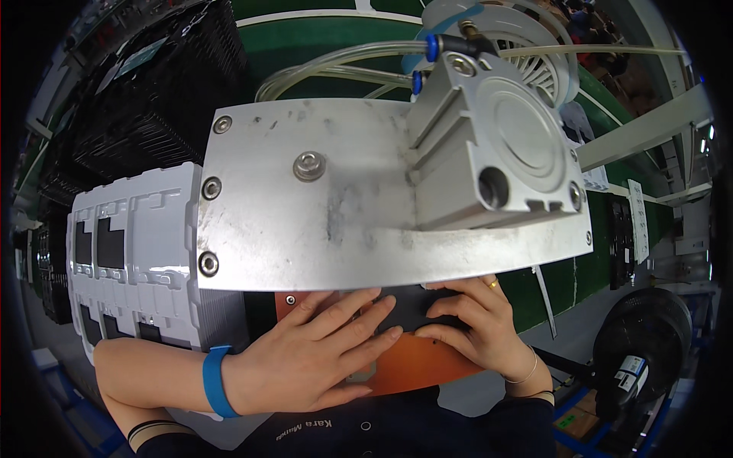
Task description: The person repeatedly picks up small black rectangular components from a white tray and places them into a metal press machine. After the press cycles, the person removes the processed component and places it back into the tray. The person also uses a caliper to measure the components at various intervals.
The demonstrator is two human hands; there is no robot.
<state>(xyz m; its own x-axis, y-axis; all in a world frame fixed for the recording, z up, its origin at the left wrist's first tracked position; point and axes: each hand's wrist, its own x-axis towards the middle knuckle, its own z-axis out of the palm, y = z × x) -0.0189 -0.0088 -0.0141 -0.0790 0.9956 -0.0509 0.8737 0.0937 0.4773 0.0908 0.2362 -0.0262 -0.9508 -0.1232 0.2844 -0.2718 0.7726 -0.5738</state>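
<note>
My left hand (324, 351) lies palm down with its fingers spread over an orange plate (435, 365). Its fingertips reach the left side of a dark flat piece (412, 305) resting on that plate. From the right, my right hand (477, 324) curls its fingers and thumb on the same piece, at its right end. Just beyond both hands a thick silver metal plate (366, 198) overhangs the work and hides the far part of the piece and some fingertips. Bolted on top is a block-shaped pneumatic cylinder (496, 145).
White plastic trays (153, 229) are stacked at the left, with black crates (153, 91) behind. Clear air hoses (328, 69) run to the cylinder. A white fan (527, 38) stands beyond it on the green surface (305, 27). A black round reel-like object (645, 336) sits at the right.
</note>
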